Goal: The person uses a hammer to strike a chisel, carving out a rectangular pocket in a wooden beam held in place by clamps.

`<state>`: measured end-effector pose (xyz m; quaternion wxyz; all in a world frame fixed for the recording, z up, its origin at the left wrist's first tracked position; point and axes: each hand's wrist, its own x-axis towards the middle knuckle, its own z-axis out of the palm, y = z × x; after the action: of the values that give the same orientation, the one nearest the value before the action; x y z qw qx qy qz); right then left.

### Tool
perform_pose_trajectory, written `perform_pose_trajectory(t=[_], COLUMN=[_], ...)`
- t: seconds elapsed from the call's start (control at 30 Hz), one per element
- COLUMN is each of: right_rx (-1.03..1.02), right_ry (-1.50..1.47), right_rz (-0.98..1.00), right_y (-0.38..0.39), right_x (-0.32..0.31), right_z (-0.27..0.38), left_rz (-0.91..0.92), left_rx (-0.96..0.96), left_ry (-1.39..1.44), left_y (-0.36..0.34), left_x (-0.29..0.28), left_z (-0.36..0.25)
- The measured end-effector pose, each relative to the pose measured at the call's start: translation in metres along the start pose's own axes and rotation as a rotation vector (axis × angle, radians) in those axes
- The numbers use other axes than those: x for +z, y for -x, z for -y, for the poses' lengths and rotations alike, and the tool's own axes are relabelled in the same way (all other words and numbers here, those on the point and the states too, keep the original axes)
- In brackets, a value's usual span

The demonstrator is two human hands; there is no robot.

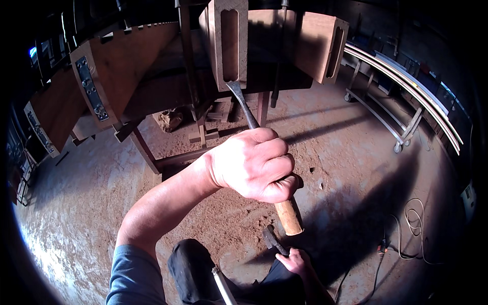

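Note:
My left hand (256, 165) is closed around a chisel, its wooden handle (288, 217) sticking out below the fist. The chisel's steel blade (241, 104) reaches up to the lower end of a wooden beam (217, 46) with a long, round-ended slot (230, 43). At the lower right, my right hand (295, 261) grips a hammer (272, 239), low by my dark-clothed leg, its dark head just below the chisel handle. A thin white stick (223, 284) pokes up from the bottom edge; what it is I cannot tell.
More wooden pieces (317, 46), some with metal plates (89, 86), sit on a stand (142, 147) among clamps (188, 66). A wheeled rack (406, 127) carries long boards at right. Shavings (198, 213) cover the floor; cables (417, 223) lie coiled at lower right.

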<state>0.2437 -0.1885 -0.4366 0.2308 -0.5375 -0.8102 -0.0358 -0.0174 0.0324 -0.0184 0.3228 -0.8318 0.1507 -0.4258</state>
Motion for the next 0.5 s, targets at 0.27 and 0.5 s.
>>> perform_pose_trajectory(t=[0.27, 0.5], right_rx=[0.200, 0.169], right_ry=[-0.098, -0.080], right_rz=[0.183, 0.151], right_y=[-0.005, 0.007], right_x=[-0.002, 0.012], right_z=[0.004, -0.002], left_rz=[0.043, 0.050], left_rx=[0.011, 0.014], left_ry=[0.040, 0.084], left_y=[0.007, 0.007], left_x=[-0.006, -0.007], left_z=[0.000, -0.001])
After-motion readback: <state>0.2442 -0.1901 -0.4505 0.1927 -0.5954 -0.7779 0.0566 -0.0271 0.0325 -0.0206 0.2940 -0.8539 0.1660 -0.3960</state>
